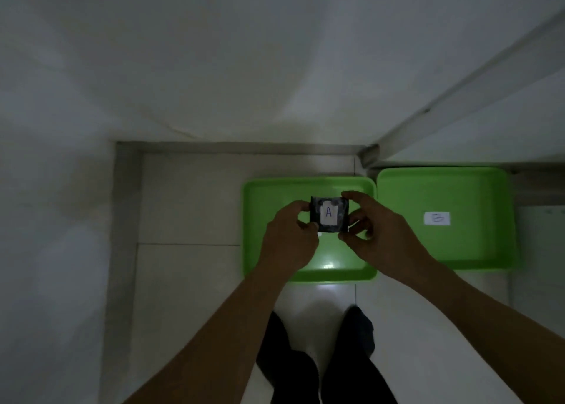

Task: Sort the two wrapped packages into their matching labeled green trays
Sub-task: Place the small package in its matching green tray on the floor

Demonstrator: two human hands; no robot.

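Observation:
A small dark wrapped package [340, 211] with a white label marked A is held above the left green tray [260, 220]. My left hand [289, 241] pinches its left edge and my right hand [379, 235] pinches its right edge. The right green tray [443, 189] lies beside the left one and carries a white label [437, 218] marked B. Any label on the left tray is mostly hidden behind the package and my hands. No second package shows.
Both trays rest on a pale tiled floor [189, 208] in a corner of white walls [214, 67]. A white ledge or frame [458, 98] runs over the right tray. My legs in dark trousers [321, 367] stand just before the trays.

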